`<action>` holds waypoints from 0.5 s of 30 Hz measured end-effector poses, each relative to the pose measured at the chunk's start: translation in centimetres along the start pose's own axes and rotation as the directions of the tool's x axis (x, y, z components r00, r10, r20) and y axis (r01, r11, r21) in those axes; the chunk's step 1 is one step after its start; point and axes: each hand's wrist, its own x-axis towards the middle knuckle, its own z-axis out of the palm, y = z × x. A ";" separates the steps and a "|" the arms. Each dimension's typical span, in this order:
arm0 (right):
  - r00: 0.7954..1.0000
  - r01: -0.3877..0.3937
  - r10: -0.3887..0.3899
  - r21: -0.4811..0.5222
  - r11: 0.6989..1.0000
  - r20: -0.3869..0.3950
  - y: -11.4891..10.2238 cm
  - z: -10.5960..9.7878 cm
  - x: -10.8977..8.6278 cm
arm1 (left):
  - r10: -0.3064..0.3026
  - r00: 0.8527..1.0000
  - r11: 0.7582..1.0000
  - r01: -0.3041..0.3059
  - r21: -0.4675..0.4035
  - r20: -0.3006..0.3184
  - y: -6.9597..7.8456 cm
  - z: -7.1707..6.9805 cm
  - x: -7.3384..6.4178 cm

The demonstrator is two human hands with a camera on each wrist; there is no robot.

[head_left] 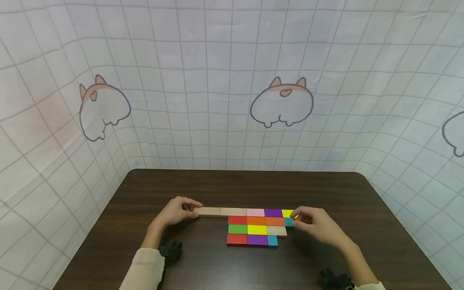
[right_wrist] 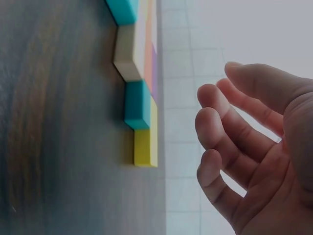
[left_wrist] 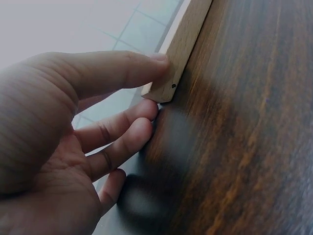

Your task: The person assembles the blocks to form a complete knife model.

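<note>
Flat coloured and plain wooden blocks lie in touching rows on the dark table (head_left: 203, 266). My left hand (head_left: 177, 211) holds the left end of a plain wooden block (head_left: 208, 211), thumb on its near side; the index finger's far end is hidden in the left wrist view, where the block (left_wrist: 178, 54) shows a small dark spot. A second plain block (head_left: 233, 212), a pink block (head_left: 255, 212), a purple block (head_left: 273, 213) and a yellow block (head_left: 287, 213) continue that back row. Beside the yellow block, my right hand (head_left: 317, 223) hovers with loosely bent fingers, apart from the blocks in the right wrist view.
In front lie shorter rows, with a red block (head_left: 237, 220), a green block (head_left: 237, 229), a plain block (head_left: 276, 230) and a small teal block (head_left: 272, 241) among them. Behind the table hangs a white gridded cloth (head_left: 217, 80). Dark straps sit at both wrists.
</note>
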 end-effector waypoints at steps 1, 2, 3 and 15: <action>1.000 -0.013 0.013 -0.008 1.000 -0.012 0.1 -0.1 0.0 | 0.000 1.000 1.000 0.000 0.000 0.000 0.0 0.0 0.0; 1.000 -0.022 0.022 -0.014 1.000 -0.021 0.1 -0.3 0.0 | 0.000 1.000 1.000 0.000 0.000 0.000 -0.1 0.0 0.0; 0.999 -0.029 0.029 -0.017 0.999 -0.031 0.2 -0.4 0.0 | -0.001 1.000 1.000 0.001 0.000 -0.001 -0.1 -0.1 0.0; 0.989 -0.019 0.015 -0.027 0.999 -0.144 1.9 -1.7 0.5 | -0.023 0.996 0.998 0.028 0.064 -0.083 1.2 -2.5 -1.5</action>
